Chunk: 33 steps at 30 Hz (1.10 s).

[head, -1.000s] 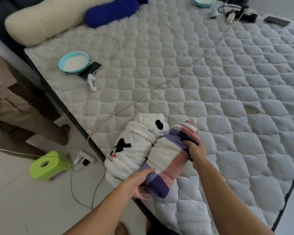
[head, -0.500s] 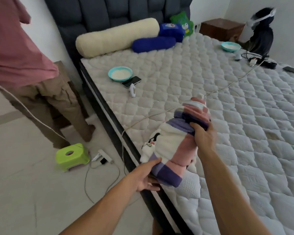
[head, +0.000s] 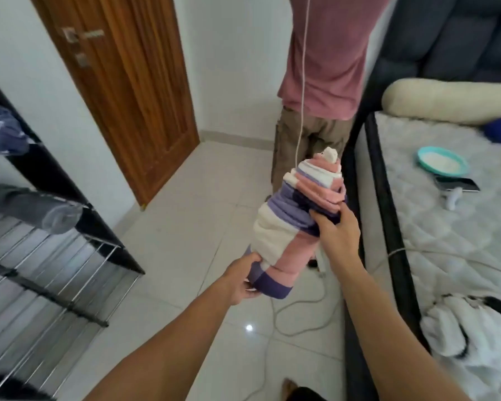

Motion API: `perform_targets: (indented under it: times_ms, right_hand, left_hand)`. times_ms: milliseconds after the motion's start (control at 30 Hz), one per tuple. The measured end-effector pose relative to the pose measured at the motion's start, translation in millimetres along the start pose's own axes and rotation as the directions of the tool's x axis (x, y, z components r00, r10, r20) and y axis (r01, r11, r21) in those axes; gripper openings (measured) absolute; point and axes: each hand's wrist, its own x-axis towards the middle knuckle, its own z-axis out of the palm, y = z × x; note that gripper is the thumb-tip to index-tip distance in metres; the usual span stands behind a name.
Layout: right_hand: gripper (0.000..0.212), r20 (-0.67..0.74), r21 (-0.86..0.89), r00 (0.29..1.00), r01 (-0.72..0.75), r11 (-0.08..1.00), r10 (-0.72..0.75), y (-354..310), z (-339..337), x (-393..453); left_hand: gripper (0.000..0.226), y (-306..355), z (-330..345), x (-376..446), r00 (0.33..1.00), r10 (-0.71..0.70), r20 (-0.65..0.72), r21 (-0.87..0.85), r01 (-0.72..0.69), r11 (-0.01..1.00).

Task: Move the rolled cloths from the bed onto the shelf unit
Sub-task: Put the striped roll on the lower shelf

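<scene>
Two hands hold one rolled cloth up over the floor (head: 185, 227). My left hand (head: 243, 280) grips the low end, with the thumb on top and the fingers curled under. My right hand (head: 337, 233) squeezes the side higher up, fingers pressed into the soft folds. This striped cloth (head: 289, 224) is pink, purple and white. It stands almost upright in the air, tipped a bit, between the bed and the shelf unit.

On my right, near me, a white cloth with black spots (head: 472, 328) lies on the bed (head: 417, 227) close to its edge. It looks loose and a bit blurry. A thin white cord (head: 289, 319) loops on the floor tiles below my hands.

On my left is the shelf unit (head: 55, 261), with dark bars and thin metal rods. A grey rolled cloth (head: 32, 211) lies on a shelf there. A blue cloth (head: 3, 133) sits higher up.

Farther out on the bed are a round teal bowl (head: 443, 164) and a dark phone (head: 457, 184) just beside it. A long cream pillow (head: 449, 101) lies at the head of the bed.

Behind the striped cloth a person (head: 324, 82) stands in a pink shirt and brown trousers. A brown wooden door (head: 122, 91) is at the back.
</scene>
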Motion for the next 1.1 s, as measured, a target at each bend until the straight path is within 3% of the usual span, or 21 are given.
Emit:
perform_targets:
  times_ms: [233, 367, 533, 833, 1100]
  right_hand:
    - [0.026, 0.376, -0.065, 0.915, 0.183, 0.981, -0.146, -45.5, 162.4, -8.0]
    - [0.027, 0.572, -0.024, 0.793, 0.269, 0.963, -0.208, -62.4, 256.6, -10.2]
    - [0.034, 0.766, 0.03, 0.597, 0.337, 0.941, -0.238, -83.1, 358.4, -10.0]
    - [0.033, 0.945, 0.084, 0.246, 0.457, 0.886, -0.217, -96.4, 513.9, -45.4]
    - [0.031, 0.983, 0.073, 0.099, 0.555, 0.829, -0.154, -94.3, 654.7, -96.4]
  left_hand:
    - [0.046, 13.8, -135.9, -0.6, 0.982, 0.036, -0.187, -0.275, -0.087, 0.957]
    - [0.042, 27.6, -196.9, 12.6, 0.94, 0.041, -0.34, -0.378, -0.176, 0.909]
    - [0.038, 52.7, -249.4, 23.6, 0.851, -0.07, -0.521, -0.533, -0.26, 0.806]
    - [0.036, 61.2, -338.4, 34.5, 0.725, -0.24, -0.646, -0.685, -0.411, 0.602]
    - [0.037, 62.9, -437.1, 43.6, 0.66, -0.294, -0.692, -0.667, -0.429, 0.609]
